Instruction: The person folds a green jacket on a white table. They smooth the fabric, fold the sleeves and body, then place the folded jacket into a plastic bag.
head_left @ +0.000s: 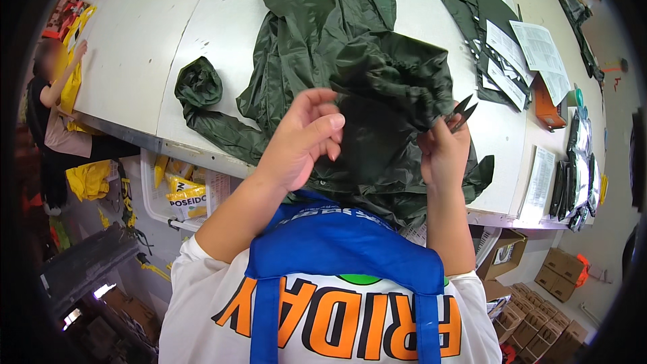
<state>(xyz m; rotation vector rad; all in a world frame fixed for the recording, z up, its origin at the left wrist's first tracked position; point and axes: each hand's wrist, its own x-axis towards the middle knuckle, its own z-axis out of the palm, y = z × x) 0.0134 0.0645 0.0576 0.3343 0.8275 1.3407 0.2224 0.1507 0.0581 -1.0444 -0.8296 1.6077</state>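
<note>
A dark green garment (296, 47) of thin, shiny fabric lies crumpled over the white table, with a gathered, elastic-looking part (404, 71) raised in front of me. My left hand (306, 136) is beside this raised part, its fingers loosely curled and apart, and nothing shows between them. Small dark scissors (464, 113) are in my right hand (445, 148), blades pointing away from me and slightly parted. The right fingertips also meet the edge of the gathered fabric. One sleeve (202, 94) of the garment trails to the left.
Folded dark green pieces (465, 7) and paper sheets (542, 50) lie at the right, near an orange box (549, 104) and packed dark bags (579, 162). Below the table's left edge stands a white crate (153, 192) with yellow packages. Another person (57, 108) handles yellow material at far left.
</note>
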